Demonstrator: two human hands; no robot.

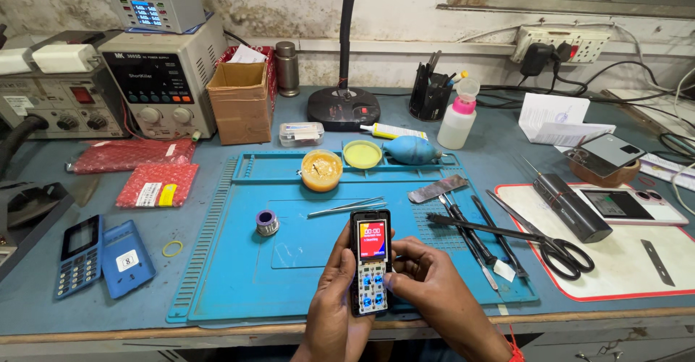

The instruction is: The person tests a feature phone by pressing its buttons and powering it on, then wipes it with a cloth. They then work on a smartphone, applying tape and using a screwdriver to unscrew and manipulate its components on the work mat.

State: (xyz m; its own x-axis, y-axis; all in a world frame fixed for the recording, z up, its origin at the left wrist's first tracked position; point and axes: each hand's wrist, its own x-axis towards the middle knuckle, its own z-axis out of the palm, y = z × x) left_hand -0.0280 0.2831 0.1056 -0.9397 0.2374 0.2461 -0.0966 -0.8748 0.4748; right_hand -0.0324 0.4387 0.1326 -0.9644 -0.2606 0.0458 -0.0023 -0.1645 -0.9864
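Head view: a small keypad phone (370, 261) with its housing off and its screen lit sits upright at 6 o'clock, over the near part of the blue work mat (239, 275). The left hand (334, 297) wraps its left edge and back in a closed grip; the right hand (427, 279) pinches its right edge, thumb on the bare keypad board. Bare mat lies open toward 9 o'clock. At 11 o'clock, near, stands a solder spool (267, 222); at 12 o'clock lie tweezers (347, 206). Toward 3 o'clock the room is crowded by scissors (536, 239). The table's front edge (145, 331) runs just below the wrists.
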